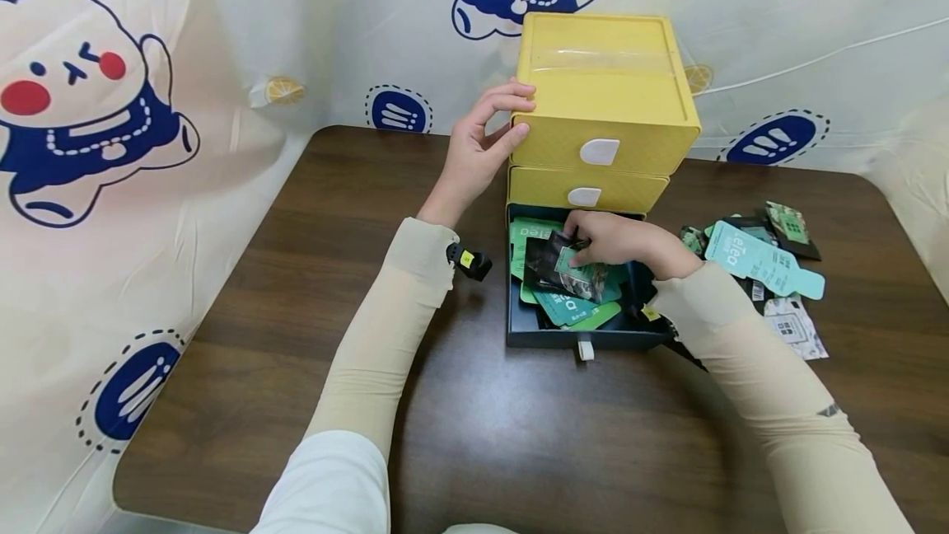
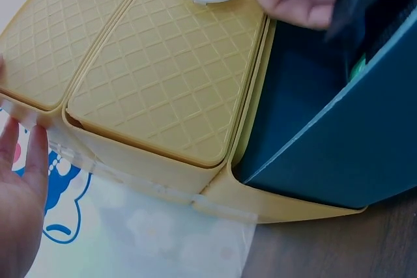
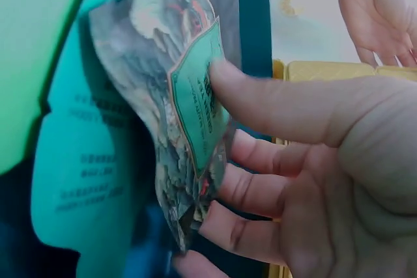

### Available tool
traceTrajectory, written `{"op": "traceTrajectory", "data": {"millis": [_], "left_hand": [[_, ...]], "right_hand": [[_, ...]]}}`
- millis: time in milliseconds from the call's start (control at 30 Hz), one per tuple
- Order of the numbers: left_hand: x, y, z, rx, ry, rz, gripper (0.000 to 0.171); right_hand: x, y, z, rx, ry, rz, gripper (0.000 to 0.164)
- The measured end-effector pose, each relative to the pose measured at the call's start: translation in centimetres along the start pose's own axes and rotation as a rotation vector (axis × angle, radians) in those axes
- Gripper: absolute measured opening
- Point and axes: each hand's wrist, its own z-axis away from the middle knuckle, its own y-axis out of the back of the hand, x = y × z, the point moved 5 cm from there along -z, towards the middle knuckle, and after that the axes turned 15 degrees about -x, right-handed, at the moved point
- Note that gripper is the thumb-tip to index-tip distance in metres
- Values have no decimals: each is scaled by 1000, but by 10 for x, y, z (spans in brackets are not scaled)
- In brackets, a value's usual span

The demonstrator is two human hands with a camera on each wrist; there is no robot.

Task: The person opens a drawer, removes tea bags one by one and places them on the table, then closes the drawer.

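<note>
A yellow drawer box [image 1: 608, 89] stands at the table's back, its dark bottom drawer [image 1: 549, 338] pulled out. My left hand [image 1: 482, 138] touches the box's left side near the front corner, fingers fairly straight. Over the drawer, my right hand [image 1: 611, 239] pinches a black tea sachet [image 1: 556, 266] with a green label. The right wrist view shows the thumb on the front of the sachet [image 3: 189, 96] and the fingers behind it. Green and teal tea cards [image 1: 567, 307] lie in the drawer beneath the sachet.
Right of the drawer, several sachets and cards lie in a pile on the brown table [image 1: 311, 336], among them a light-blue card [image 1: 756, 258] and a white patterned packet [image 1: 793, 324]. Two upper drawers with white tabs [image 1: 599, 152] are closed. A printed curtain [image 1: 296, 23] hangs behind.
</note>
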Motion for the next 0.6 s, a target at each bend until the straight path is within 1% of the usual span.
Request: {"op": "traceTrajectory", "data": {"millis": [133, 233, 433, 600], "left_hand": [[0, 0, 0, 1, -2, 3, 18], [0, 0, 0, 2, -1, 10, 18], [1, 0, 0, 6, -1, 12, 18], [1, 0, 0, 4, -8, 13, 18]], "right_hand": [[1, 2, 0, 7, 46, -106, 23], [2, 2, 1, 0, 57, -148, 16], [2, 3, 6, 2, 102, -213, 14], [1, 5, 15, 23, 123, -245, 14]]}}
